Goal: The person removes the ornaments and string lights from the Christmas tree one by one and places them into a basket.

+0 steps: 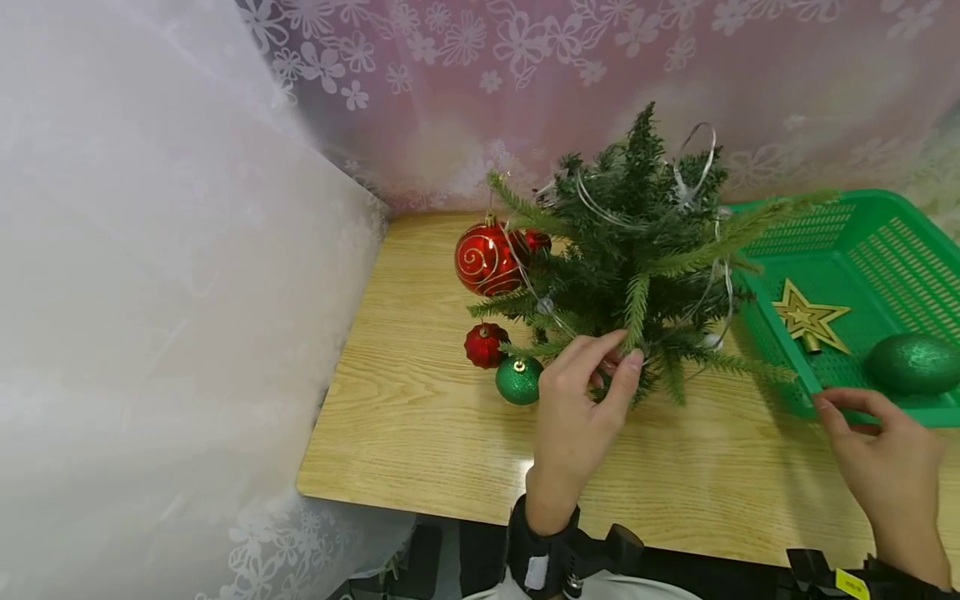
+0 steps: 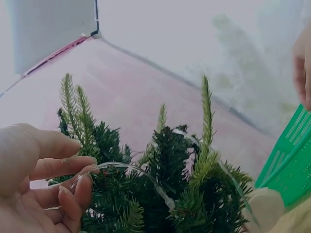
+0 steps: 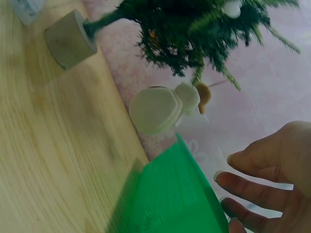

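Note:
A small artificial Christmas tree (image 1: 611, 250) stands on the table with a clear-wired light string (image 2: 121, 166) draped over its branches. My left hand (image 1: 581, 408) is at the tree's front, its curled fingers holding a loop of that wire, as the left wrist view shows. At the green basket's (image 1: 795, 362) near left corner is my right hand (image 1: 888, 458). Its fingers are loosely bent by the rim with nothing between them; whether they touch it I cannot tell. Inside the basket are a gold star (image 1: 810, 315) and a green glittery ornament (image 1: 915, 363).
Left of the tree are a large red bauble (image 1: 483, 260) with gold swirls, a small ribbed red bauble (image 1: 485, 345) and a green bauble (image 1: 517, 382). A whitish object (image 3: 153, 109) with a brown end shows near the basket. Patterned curtains surround the table (image 1: 390, 433).

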### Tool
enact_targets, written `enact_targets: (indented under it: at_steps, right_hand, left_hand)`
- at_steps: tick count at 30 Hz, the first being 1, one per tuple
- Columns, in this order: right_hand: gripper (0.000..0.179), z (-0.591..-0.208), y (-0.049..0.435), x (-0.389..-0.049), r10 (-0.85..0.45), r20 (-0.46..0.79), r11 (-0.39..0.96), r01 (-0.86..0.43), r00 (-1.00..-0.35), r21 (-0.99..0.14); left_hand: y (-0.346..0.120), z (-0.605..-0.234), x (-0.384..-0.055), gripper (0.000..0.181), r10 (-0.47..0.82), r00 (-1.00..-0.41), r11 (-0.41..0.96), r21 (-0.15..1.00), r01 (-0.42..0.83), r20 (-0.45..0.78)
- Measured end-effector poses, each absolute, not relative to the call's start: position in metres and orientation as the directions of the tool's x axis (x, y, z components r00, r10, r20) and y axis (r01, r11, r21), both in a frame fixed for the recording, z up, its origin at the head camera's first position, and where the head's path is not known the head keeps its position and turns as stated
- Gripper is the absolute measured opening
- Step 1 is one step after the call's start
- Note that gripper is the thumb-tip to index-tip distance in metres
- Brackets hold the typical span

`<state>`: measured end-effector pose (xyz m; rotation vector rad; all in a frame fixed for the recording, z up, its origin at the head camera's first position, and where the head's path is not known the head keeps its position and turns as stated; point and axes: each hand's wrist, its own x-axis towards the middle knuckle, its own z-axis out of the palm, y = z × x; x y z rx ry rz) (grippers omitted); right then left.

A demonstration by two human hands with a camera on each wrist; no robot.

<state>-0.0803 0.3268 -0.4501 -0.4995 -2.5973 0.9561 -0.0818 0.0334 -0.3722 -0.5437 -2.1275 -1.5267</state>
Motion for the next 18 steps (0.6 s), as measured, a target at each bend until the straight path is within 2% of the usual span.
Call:
enact_targets:
  at_steps: [9, 16, 18]
  right_hand:
    - [0.016, -0.452, 0.306, -0.074, 0.336, 0.265, 0.729, 0.072, -0.904, -0.680]
    - [0.017, -0.453, 0.289, -0.066, 0.318, 0.199, 0.621, 0.045, -0.927, -0.782]
    - [0.016, -0.453, 0.281, -0.065, 0.309, 0.213, 0.600, 0.016, -0.927, -0.800]
  left_hand:
    - [0.045, -0.372, -0.078, 0.022, 0.125, -0.814, 0.275, 0.768, 0.578, 0.568]
    - [0.059, -0.373, -0.079, 0.021, 0.184, -0.829, 0.313, 0.768, 0.558, 0.528]
    - [0.062, -0.374, -0.078, 0.021, 0.202, -0.833, 0.295, 0.779, 0.553, 0.515]
